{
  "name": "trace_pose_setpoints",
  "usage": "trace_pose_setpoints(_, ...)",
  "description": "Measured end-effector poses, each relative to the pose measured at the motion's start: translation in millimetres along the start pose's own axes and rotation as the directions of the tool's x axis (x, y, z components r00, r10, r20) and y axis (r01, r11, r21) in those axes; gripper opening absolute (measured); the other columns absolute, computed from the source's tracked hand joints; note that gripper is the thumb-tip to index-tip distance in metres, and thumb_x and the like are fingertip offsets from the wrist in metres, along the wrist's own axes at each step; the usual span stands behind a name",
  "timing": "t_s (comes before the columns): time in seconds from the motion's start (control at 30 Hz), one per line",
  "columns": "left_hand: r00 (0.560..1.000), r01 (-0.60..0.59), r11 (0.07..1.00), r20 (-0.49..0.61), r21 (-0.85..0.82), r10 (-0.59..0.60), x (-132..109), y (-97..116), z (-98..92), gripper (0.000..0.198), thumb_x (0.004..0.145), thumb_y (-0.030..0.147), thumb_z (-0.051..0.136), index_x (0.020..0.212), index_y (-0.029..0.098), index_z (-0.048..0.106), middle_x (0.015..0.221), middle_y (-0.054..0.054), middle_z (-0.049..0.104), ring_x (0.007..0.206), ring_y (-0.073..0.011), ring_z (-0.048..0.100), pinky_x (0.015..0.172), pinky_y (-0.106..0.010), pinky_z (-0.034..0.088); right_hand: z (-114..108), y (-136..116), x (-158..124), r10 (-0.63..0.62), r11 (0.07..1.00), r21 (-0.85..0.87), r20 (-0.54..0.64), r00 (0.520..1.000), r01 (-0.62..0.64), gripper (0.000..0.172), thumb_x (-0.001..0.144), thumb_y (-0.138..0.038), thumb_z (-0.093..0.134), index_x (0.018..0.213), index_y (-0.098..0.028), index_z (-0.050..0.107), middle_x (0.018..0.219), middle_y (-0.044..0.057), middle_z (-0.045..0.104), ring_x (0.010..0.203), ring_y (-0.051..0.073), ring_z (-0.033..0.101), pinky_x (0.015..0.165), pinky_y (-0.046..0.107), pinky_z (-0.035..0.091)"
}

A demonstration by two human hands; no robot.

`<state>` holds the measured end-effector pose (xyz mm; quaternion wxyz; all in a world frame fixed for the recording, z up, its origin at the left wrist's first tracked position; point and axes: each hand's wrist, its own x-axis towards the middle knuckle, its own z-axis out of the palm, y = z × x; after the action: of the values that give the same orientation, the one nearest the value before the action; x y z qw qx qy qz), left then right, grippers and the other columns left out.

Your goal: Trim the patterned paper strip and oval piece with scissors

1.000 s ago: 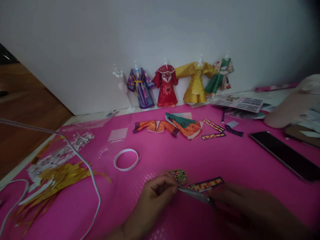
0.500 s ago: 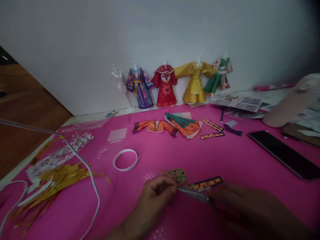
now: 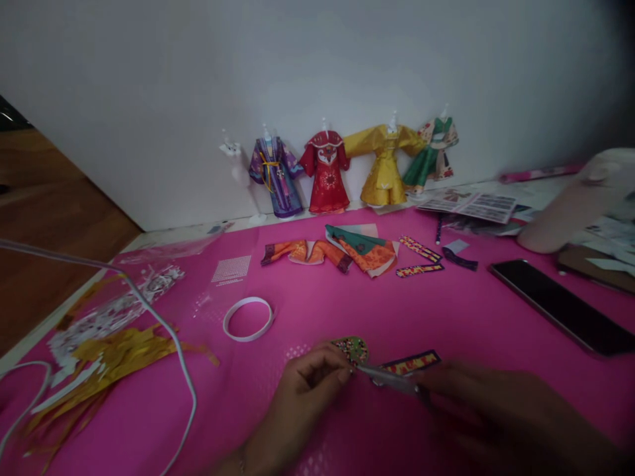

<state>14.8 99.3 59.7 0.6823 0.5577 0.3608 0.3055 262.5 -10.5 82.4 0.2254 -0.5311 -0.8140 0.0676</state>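
My left hand (image 3: 317, 377) is closed in a pinch near a green patterned piece (image 3: 354, 349); what its fingertips hold is too small to make out. From the right, my blurred right hand (image 3: 481, 393) is wrapped round a pair of scissors (image 3: 391, 379), whose blades point at my left fingertips. Behind the scissors, a yellow and red patterned strip with a dark border (image 3: 414, 363) lies on the pink mat (image 3: 297, 304). An orange garment piece (image 3: 305, 251) and a green and orange cloth (image 3: 367, 248) lie farther back.
Miniature dresses (image 3: 328, 172) stand along the wall. A white ring (image 3: 248, 319), white cable (image 3: 184, 370) and yellow scraps (image 3: 114, 357) are at left. A phone (image 3: 560, 304), a pale bottle (image 3: 560, 205) and printed sheets (image 3: 466, 203) are at right.
The scissors and my right hand have shifted slightly, and the blade tips now sit a little away from my left fingertips. The whole view has moved slightly.
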Motion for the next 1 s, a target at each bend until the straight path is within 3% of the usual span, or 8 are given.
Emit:
trace_pose_setpoints(0.17, 1.0, 0.026, 0.999, -0.018, 0.029, -0.025, -0.1, 1.8, -1.8, 0.022, 0.078, 0.04, 0.075, 0.07, 0.02, 0.072, 0.076, -0.002, 0.063, 0.074, -0.0173, 0.052, 0.069, -0.027, 0.041, -14.4, 22.1, -14.0, 0.119, 0.991, -0.073, 0.094, 0.988, -0.113, 0.032, 0.087, -0.015, 0.052, 0.114, -0.032, 0.059, 0.09, -0.003, 0.072, 0.068, 0.016, 0.071, 0.059, 0.026, 0.052)
trace_pose_setpoints(0.37, 0.997, 0.062, 0.997, 0.046, 0.035, -0.063, -6.0, -1.1, -2.8, 0.023, 0.083, 0.047, 0.073, 0.093, 0.026, 0.076, 0.082, -0.002, 0.07, 0.07, -0.0168, 0.057, 0.065, -0.027, 0.046, -22.4, 28.4, -20.3, 0.214, 0.972, -0.143, 0.234, 0.948, -0.185, 0.027, 0.079, -0.009, 0.057, 0.095, -0.031, 0.06, 0.08, -0.006, 0.068, 0.062, 0.017, 0.067, 0.053, 0.031, 0.04)
trace_pose_setpoints(0.5, 0.986, 0.036, 0.985, 0.157, 0.169, -0.063, -11.2, -3.0, -2.1, 0.023, 0.087, 0.044, 0.068, 0.103, 0.028, 0.074, 0.108, -0.005, 0.074, 0.1, -0.0237, 0.064, 0.086, -0.032, 0.048, -22.5, 19.3, -9.9, 0.209, 0.974, -0.141, 0.27, 0.94, -0.176, 0.029, 0.08, -0.004, 0.057, 0.095, -0.029, 0.059, 0.081, -0.005, 0.068, 0.062, 0.017, 0.064, 0.053, 0.032, 0.034)
trace_pose_setpoints(0.57, 0.975, 0.063, 0.974, 0.197, 0.218, -0.107, -13.5, -5.5, -1.8, 0.025, 0.088, 0.042, 0.067, 0.109, 0.029, 0.072, 0.116, -0.006, 0.072, 0.108, -0.0259, 0.063, 0.089, -0.034, 0.048, -21.8, 16.7, -7.2, 0.21, 0.974, -0.148, 0.294, 0.932, -0.173, 0.029, 0.079, -0.002, 0.057, 0.093, -0.027, 0.059, 0.08, -0.004, 0.067, 0.062, 0.017, 0.063, 0.053, 0.033, 0.032)
trace_pose_setpoints(0.77, 0.958, 0.103, 0.948, 0.228, 0.301, -0.176, -17.6, -14.9, -1.6, 0.032, 0.089, 0.034, 0.065, 0.121, 0.029, 0.066, 0.107, -0.004, 0.071, 0.099, -0.0238, 0.063, 0.081, -0.031, 0.051, -16.4, 16.6, -7.1, 0.285, 0.956, -0.182, 0.399, 0.872, -0.23, 0.031, 0.082, -0.004, 0.054, 0.103, -0.026, 0.061, 0.089, 0.0, 0.069, 0.073, 0.02, 0.067, 0.057, 0.034, 0.031)
trace_pose_setpoints(1.0, 0.95, 0.111, 0.939, 0.242, 0.324, -0.196, -19.3, -16.2, -1.4, 0.039, 0.089, 0.029, 0.065, 0.128, 0.031, 0.062, 0.093, -0.002, 0.071, 0.08, -0.0193, 0.061, 0.074, -0.029, 0.051, -11.9, 17.9, -7.4, 0.275, 0.957, -0.193, 0.382, 0.882, -0.215, 0.04, 0.079, -0.005, 0.053, 0.111, -0.028, 0.06, 0.088, -0.002, 0.068, 0.073, 0.021, 0.067, 0.057, 0.034, 0.03)
